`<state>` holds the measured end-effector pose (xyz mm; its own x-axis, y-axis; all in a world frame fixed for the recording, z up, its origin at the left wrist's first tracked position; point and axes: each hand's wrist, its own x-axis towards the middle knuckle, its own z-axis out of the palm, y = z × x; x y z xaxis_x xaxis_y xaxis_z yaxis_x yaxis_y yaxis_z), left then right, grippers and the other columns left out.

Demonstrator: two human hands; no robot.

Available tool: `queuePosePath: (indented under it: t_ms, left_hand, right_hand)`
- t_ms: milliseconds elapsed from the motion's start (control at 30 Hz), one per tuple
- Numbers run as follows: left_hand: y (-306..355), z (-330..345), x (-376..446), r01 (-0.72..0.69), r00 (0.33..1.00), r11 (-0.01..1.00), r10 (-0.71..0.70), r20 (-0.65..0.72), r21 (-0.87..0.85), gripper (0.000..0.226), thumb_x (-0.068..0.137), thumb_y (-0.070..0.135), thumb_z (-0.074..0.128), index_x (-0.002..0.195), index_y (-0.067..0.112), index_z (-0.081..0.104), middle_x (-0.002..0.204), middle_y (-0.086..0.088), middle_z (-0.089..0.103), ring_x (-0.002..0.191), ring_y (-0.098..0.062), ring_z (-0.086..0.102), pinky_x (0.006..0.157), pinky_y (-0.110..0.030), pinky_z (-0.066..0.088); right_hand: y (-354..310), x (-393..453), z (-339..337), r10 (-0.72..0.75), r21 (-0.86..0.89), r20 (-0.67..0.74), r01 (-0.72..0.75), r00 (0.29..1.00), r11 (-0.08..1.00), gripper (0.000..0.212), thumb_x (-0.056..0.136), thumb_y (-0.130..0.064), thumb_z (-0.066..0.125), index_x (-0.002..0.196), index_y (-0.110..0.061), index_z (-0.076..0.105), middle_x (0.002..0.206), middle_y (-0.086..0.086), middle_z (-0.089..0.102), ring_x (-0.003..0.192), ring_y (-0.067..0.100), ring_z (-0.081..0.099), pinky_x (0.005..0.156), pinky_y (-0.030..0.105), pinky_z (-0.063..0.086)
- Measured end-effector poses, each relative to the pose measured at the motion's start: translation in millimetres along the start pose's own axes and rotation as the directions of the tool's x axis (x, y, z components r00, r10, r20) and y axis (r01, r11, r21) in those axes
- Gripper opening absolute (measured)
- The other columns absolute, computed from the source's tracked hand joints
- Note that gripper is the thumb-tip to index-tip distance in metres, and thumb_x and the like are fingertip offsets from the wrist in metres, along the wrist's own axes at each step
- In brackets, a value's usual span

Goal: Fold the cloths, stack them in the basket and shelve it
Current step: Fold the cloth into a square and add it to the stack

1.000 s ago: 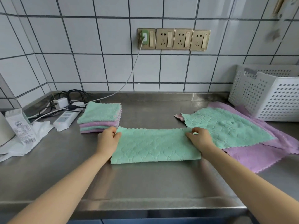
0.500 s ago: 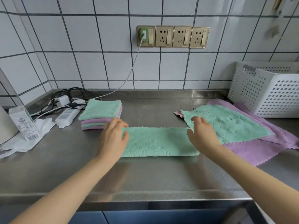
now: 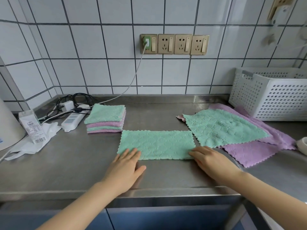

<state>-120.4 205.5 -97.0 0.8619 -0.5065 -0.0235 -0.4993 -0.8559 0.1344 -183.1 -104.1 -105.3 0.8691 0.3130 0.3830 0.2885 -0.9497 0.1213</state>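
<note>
White tiles with dark grout back a steel counter (image 3: pixel 166 176), with a row of wall sockets (image 3: pixel 174 44) straight ahead of the hands. Flat on the counter lies a green cloth (image 3: pixel 156 144), folded into a long strip. The left hand (image 3: pixel 126 168) rests palm down with fingers spread, its fingertips on the strip's near left corner. The right hand (image 3: pixel 211 161) lies flat and open too, fingertips touching the near right corner. Neither pinches anything.

Beyond the left hand sits a stack of folded cloths (image 3: pixel 105 118), green and purple in alternating layers. Beyond and outward of the right hand, an unfolded green cloth (image 3: pixel 222 127) lies over purple cloths (image 3: pixel 252 151) spread flat. Farther that way stands the white perforated basket (image 3: pixel 272 95); whether it holds anything cannot be seen.

By my judgement the strip needs one more fold, end to end, before it joins the stack. The risk is in the lift: taking only the top layer at a corner would let the first fold fall open, and the steel looks slick enough for the whole strip to slide. The strip's far right corner sits just beside the unfolded green cloth, so a careless sweep could drag that along. Left of the stack, a power strip (image 3: pixel 72 120) and cables (image 3: pixel 74 102) lie near enough to catch a cloth.
</note>
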Motion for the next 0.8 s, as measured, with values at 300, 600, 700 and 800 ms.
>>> queuePosePath:
  t_ms: [300,600,700,800]
  left_hand:
    - [58,1,1,-0.196,0.978,0.957,0.175,-0.112,-0.213,0.065,0.095,0.043,0.045,0.151,0.028,0.014,0.159,0.008,0.013,0.146,-0.012,0.005,0.117,-0.027,0.006]
    - [39,3,-5,-0.344,0.935,0.758,0.330,-0.129,-0.554,0.063,0.087,-0.011,0.048,0.135,0.030,0.050,0.143,0.018,0.042,0.136,0.006,0.028,0.117,-0.021,0.017]
    - [25,-5,-18,-0.321,0.929,0.607,0.349,-0.119,-0.727,0.058,0.089,-0.004,0.058,0.126,0.040,0.057,0.126,0.026,0.058,0.120,0.003,0.053,0.104,-0.025,0.042]
    - [13,-8,-23,-0.303,0.918,0.578,0.389,-0.070,-0.757,0.067,0.081,-0.010,0.065,0.128,0.037,0.057,0.122,0.025,0.061,0.114,0.000,0.058,0.093,-0.020,0.049]
  right_hand:
    - [-59,7,-50,-0.037,0.038,-0.109,0.041,0.993,0.998,0.010,0.080,-0.019,0.051,0.072,-0.017,0.057,0.069,-0.003,0.056,0.066,0.022,0.055,0.061,0.033,0.047]
    - [-26,-21,-60,0.212,0.366,0.016,-0.203,0.977,0.908,0.024,0.095,-0.022,0.043,0.110,-0.017,0.061,0.107,-0.004,0.063,0.098,0.014,0.060,0.081,0.031,0.052]
    - [-16,-31,-36,0.242,0.285,0.207,-0.295,0.948,0.912,0.049,0.095,-0.032,0.050,0.141,-0.028,0.034,0.137,-0.011,0.044,0.124,0.007,0.045,0.103,0.024,0.040]
    - [-42,-26,-32,0.059,0.456,0.226,-0.160,0.972,0.876,0.066,0.087,-0.030,0.050,0.147,-0.031,0.022,0.144,-0.015,0.032,0.132,-0.001,0.032,0.110,0.019,0.028]
